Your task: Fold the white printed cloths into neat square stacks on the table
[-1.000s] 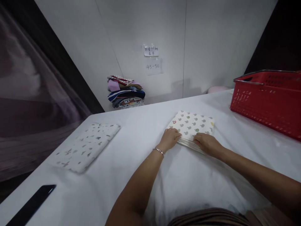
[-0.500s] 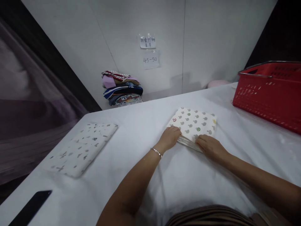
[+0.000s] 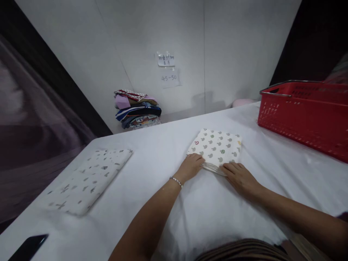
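A folded white cloth printed with small grey, green and red shapes (image 3: 216, 148) lies on the white-covered table (image 3: 152, 152) in front of me. My left hand (image 3: 191, 166), with a thin bracelet at the wrist, curls its fingers around the cloth's near left corner. My right hand (image 3: 239, 175) rests with fingers stretched flat against the cloth's near right edge, holding nothing.
A second folded patterned cloth (image 3: 88, 179) lies at the left. A red plastic basket (image 3: 304, 114) stands at the right. A pile of folded clothes (image 3: 137, 110) sits against the back wall. A dark flat object (image 3: 27, 248) lies at the near left corner.
My hands slid slightly back toward the cloth's near edge. The right hand's fingers have flattened out. The view shifted a little to the right.
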Available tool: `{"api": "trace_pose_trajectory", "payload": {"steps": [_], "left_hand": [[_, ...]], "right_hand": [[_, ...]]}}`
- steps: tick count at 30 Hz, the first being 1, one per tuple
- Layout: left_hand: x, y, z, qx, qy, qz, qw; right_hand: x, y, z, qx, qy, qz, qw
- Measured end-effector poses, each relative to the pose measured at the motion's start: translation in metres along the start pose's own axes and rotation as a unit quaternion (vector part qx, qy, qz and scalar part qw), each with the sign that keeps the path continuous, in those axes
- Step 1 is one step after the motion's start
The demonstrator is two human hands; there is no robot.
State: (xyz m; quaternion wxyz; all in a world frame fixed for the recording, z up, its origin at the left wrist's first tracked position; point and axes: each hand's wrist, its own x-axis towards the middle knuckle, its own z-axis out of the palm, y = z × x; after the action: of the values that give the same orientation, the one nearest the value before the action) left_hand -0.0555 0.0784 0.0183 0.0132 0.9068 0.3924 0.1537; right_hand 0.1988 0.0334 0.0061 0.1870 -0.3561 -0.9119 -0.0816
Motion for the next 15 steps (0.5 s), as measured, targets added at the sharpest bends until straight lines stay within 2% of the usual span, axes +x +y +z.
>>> {"api": "trace_pose_trajectory", "payload": {"steps": [6, 9, 15], "left_hand": [[0.008, 0.008, 0.006, 0.033, 0.02, -0.01, 0.999], [0.008, 0.015, 0.011, 0.067, 0.033, 0.001, 0.997], [0.006, 0.015, 0.016, 0.097, 0.043, 0.029, 0.994]], "right_hand": [[0.006, 0.015, -0.009, -0.004, 0.02, -0.006, 1.0], [0.001, 0.021, -0.012, -0.004, 0.012, -0.018, 1.0], [-0.013, 0.012, -0.004, 0.013, 0.01, -0.002, 1.0]]}}
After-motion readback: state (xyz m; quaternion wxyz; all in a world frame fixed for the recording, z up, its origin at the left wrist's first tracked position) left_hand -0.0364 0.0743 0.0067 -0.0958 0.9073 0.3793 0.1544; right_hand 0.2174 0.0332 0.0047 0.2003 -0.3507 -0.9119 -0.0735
